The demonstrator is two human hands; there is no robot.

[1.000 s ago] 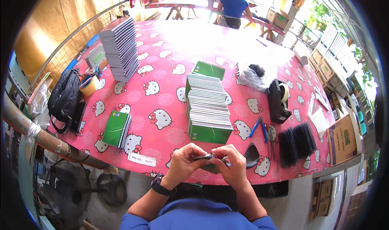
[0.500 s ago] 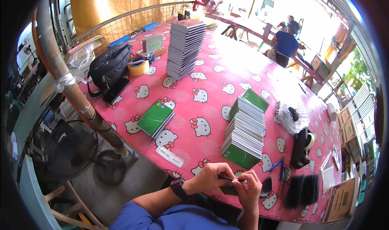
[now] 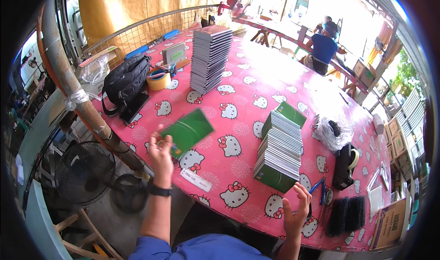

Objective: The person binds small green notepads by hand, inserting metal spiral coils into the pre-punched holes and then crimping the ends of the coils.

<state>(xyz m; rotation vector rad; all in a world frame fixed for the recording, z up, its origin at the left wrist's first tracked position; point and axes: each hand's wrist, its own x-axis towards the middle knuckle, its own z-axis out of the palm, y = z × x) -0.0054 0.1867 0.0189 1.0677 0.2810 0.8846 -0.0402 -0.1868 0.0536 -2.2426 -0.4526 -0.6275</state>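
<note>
My left hand (image 3: pixel 161 155) reaches over the left part of the table, its fingers apart at the near left edge of a green spiral notebook (image 3: pixel 189 130). That notebook is smeared by motion and lies askew over the spot where another green notebook was; the one beneath is mostly hidden. My right hand (image 3: pixel 296 209) is open and holds nothing, by the near table edge. Beyond it stretches a row of spiral notebooks (image 3: pixel 278 145) with green covers. Blue-handled pliers (image 3: pixel 317 186) lie right of that hand. Black binding coils (image 3: pixel 346 215) sit farther right.
A tall notebook stack (image 3: pixel 211 60) stands at the back. Left of it are a black backpack (image 3: pixel 127 74) and tape rolls (image 3: pixel 158 80). A tape dispenser (image 3: pixel 343 168) and plastic bag (image 3: pixel 333 134) lie right. A metal pole (image 3: pixel 85 102) and fan (image 3: pixel 86 173) flank the table; a person (image 3: pixel 323 47) sits beyond.
My hands have parted. The left has swung left and forward to the green notebooks, where a notebook now lies at a new angle. My right hand has opened and shifted slightly right.
</note>
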